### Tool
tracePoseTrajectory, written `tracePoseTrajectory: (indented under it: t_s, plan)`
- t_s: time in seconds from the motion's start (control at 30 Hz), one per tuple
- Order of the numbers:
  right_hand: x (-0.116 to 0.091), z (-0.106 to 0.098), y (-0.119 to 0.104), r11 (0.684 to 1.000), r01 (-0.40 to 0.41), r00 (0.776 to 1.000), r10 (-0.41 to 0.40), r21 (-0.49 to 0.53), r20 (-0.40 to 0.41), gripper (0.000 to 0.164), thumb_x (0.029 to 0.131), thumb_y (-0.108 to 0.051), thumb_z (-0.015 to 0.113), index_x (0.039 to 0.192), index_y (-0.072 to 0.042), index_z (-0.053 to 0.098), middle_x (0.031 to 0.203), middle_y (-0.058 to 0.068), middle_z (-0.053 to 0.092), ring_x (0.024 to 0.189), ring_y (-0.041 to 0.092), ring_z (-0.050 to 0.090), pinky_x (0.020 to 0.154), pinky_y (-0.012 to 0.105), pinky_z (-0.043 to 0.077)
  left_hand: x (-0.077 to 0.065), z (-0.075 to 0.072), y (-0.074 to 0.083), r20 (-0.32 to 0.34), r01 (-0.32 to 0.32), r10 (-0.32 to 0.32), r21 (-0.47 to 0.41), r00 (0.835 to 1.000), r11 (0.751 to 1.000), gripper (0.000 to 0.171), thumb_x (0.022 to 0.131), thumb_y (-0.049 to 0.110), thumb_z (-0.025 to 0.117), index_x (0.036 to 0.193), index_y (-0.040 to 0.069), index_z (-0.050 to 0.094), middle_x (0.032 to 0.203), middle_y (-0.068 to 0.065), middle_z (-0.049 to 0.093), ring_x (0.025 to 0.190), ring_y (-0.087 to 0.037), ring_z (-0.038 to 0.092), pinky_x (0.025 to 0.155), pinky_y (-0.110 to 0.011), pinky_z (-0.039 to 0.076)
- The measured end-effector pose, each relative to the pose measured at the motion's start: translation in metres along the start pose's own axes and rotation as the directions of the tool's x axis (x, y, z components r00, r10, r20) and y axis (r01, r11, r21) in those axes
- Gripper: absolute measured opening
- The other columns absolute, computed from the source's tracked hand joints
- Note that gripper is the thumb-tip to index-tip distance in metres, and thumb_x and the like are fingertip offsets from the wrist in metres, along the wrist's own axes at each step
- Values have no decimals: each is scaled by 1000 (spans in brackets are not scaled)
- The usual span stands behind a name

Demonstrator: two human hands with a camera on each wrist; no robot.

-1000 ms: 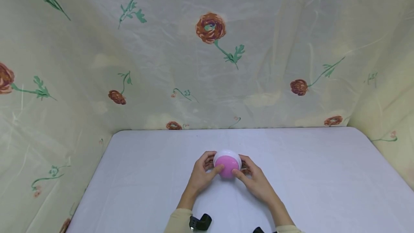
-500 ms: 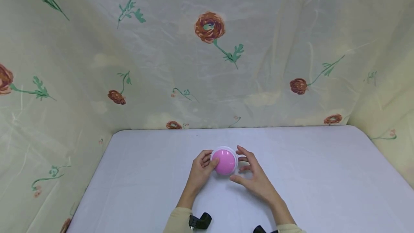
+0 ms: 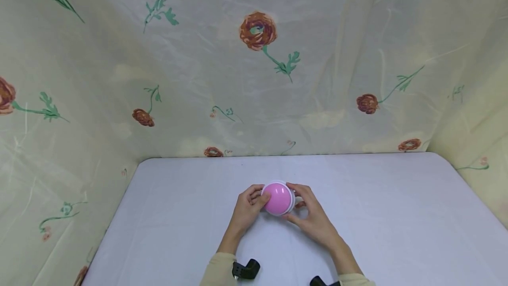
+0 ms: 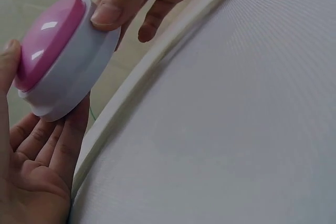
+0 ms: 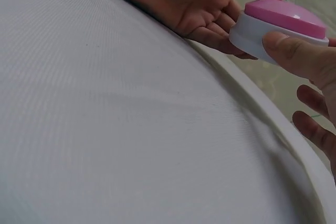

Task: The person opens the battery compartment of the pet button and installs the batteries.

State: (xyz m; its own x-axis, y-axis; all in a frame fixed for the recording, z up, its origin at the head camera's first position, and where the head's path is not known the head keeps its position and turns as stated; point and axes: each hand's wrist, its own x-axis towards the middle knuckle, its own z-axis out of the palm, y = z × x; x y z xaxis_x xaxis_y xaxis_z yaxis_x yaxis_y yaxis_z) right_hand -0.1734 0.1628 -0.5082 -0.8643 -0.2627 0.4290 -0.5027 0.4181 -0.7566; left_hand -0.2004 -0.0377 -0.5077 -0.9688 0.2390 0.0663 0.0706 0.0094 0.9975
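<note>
A round push button (image 3: 278,198), a glossy pink dome on a white base, is held up between both hands over the middle of the table. My left hand (image 3: 245,211) grips its left side. In the left wrist view the left thumb (image 4: 8,66) lies on the edge of the pink dome (image 4: 50,43), and the fingers support the white base (image 4: 73,69) from behind. My right hand (image 3: 313,220) pinches the other side; its thumb (image 5: 289,48) presses on the white side wall in the right wrist view. Two of its fingers stay off the button.
A white cloth covers the table (image 3: 178,220), whose far edge lies beyond the hands. Behind and on both sides hangs a pale curtain (image 3: 206,65) with printed flowers. A black wrist camera (image 3: 247,269) sits on the left forearm.
The right hand let go of the button, spread its fingers, then took hold of the white side again. The pink dome has turned to face up more. The left hand kept its grip.
</note>
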Motion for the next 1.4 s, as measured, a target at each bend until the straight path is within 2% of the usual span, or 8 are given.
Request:
tracePoseTrajectory:
  t_s: [0.17,0.3,0.5,0.63,0.73,0.87,1.07,1.4]
  plan:
    - [-2,4,19,1000,-13,1000,13,-12,-5,79,72,-15,82,140,-17,42,133,2,48,109,8,49,80,37,53,0,0,0,3,-14,14,9,1000,1000,40,92,19,62,126,-1,54,108,-21,65,88,-3,64,78,-16,52]
    - [-2,3,23,998,-61,998,60,-24,-22,76,75,-23,80,140,-19,42,130,-3,50,110,8,50,82,34,53,1,-1,0,49,-30,31,-18,998,999,50,90,15,64,135,-1,46,108,-24,63,87,-4,62,77,-16,51]
    - [-4,-1,23,984,-163,986,161,-66,-40,74,78,-33,76,141,-23,40,132,-6,52,114,9,51,87,32,51,8,0,-32,97,-119,109,98,989,988,70,79,26,77,139,23,42,124,-8,61,101,-13,64,86,-21,54]
    - [-6,-2,25,975,-204,979,202,-88,-26,72,81,-40,72,142,-21,39,136,-1,53,122,17,51,97,42,47,9,1,-42,87,-208,192,269,978,940,72,77,36,76,140,28,42,126,-2,60,102,-11,64,87,-22,53]
    - [-7,-2,27,967,-229,974,228,-110,-20,72,82,-41,70,142,-18,39,141,6,49,130,26,45,105,52,38,9,2,-43,75,-257,249,427,966,867,70,79,42,72,140,24,44,132,0,57,113,-12,59,96,-26,50]
    - [-7,-2,28,959,-245,969,245,-145,-22,72,83,-40,69,143,-14,39,143,13,45,134,34,39,109,57,30,10,3,-42,71,-265,275,568,959,779,69,80,47,69,139,20,46,137,0,54,126,-15,51,105,-33,43]
    - [-6,-1,29,954,-216,976,217,-205,-19,69,83,-32,71,140,-6,42,140,17,47,132,35,40,109,55,31,9,5,-38,83,-266,279,634,957,726,67,82,46,69,138,16,47,136,-2,55,127,-18,51,107,-36,42]
    - [-8,0,33,953,-177,984,176,-247,-26,66,83,-29,71,137,-2,45,135,18,51,129,36,44,107,55,34,8,7,-39,87,-246,262,699,961,672,65,83,45,68,136,13,50,133,-2,57,126,-20,50,107,-38,40]
